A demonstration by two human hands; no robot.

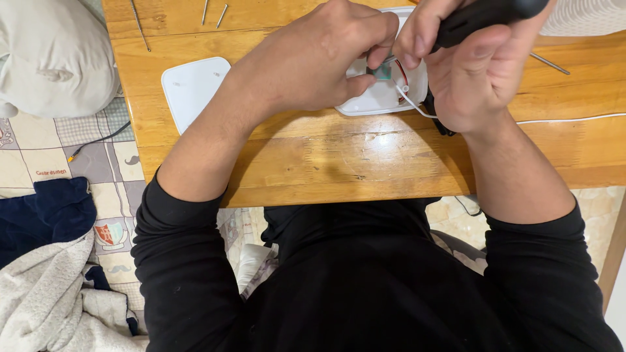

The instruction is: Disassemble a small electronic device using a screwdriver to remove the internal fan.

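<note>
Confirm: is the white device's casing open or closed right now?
Open. The white device shows a green circuit board and wires, and a separate white cover lies apart on the wooden table.

A wooden counter (339, 163) with a glossy, scuffed top is seen across the middle of the scene, a patch of light being reflected near its centre. To the left, a bed covered by a patchwork quilt (45, 156) of checked and pale squares is shown. A pale grey pillow (52, 55) is laid at the far left, and a dark blue blanket (39, 212) and a light grey fleece (59, 300) are bunched at the near left. A pale marbled floor (600, 208) is glimpsed at the right, beneath the counter's edge.
</note>
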